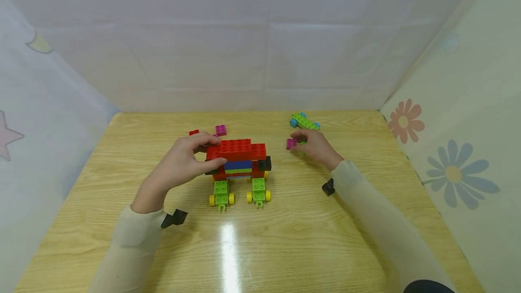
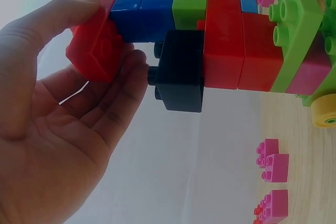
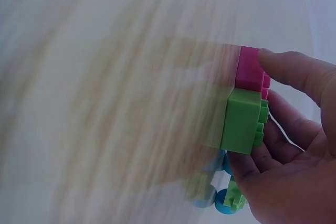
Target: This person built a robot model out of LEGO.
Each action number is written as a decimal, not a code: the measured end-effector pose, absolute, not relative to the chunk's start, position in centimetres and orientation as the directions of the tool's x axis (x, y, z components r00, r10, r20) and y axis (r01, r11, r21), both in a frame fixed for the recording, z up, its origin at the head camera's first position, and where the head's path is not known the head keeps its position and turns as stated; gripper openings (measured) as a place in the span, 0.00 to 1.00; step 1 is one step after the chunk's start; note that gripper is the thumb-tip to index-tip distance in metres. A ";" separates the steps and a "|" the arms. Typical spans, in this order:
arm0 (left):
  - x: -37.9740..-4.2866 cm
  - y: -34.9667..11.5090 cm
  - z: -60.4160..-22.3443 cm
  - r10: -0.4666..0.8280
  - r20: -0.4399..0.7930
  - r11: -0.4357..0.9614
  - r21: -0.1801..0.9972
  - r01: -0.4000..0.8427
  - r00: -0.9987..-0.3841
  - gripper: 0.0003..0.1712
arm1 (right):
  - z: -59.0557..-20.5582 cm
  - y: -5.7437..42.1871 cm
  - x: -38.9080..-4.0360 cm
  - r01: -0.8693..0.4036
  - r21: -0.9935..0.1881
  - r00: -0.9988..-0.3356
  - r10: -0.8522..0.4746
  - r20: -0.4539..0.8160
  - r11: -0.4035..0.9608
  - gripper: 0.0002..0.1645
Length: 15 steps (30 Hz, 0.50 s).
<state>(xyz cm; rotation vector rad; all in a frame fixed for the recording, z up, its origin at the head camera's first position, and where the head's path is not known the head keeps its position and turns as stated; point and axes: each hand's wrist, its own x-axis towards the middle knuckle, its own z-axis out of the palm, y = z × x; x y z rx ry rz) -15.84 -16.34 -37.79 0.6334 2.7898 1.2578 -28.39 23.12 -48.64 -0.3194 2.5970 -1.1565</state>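
Observation:
A toy built of bricks stands on two green wheeled bases (image 1: 221,189) with yellow wheels. Red bricks (image 1: 236,148) top it, above blue and lime layers, and black bricks (image 2: 181,69) stick out at its sides. My left hand (image 1: 183,159) grips the end red brick (image 2: 97,51), thumb on the near side and fingers round behind. To the toy's right, my right hand (image 1: 315,147) reaches over a pink brick (image 3: 249,68) and a green brick (image 3: 242,121) sitting side by side. Its thumb tip is right at the pink brick; its loosely bent fingers are behind the pair.
Beyond the right hand lies a green wheeled base (image 1: 305,121) with blue wheels. Behind the toy are a pink brick (image 1: 220,130) and a red brick (image 1: 194,132). Black pieces are beside the left wrist (image 1: 175,219) and right wrist (image 1: 328,187). A pale wall backs the table.

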 end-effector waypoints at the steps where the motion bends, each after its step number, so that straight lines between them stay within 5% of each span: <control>1: -15.8 -16.3 -37.8 0.368 0.147 0.594 0.722 0.354 -0.918 0.22 | -48.6 23.1 -28.4 -0.085 -0.749 -0.937 -0.308 -0.164 0.657 0.35; 15: -16.0 -16.3 -37.8 0.372 0.151 0.591 0.722 0.359 -0.916 0.23 | -48.7 23.0 -28.6 -0.113 -0.726 -0.937 -0.315 -0.149 0.679 0.29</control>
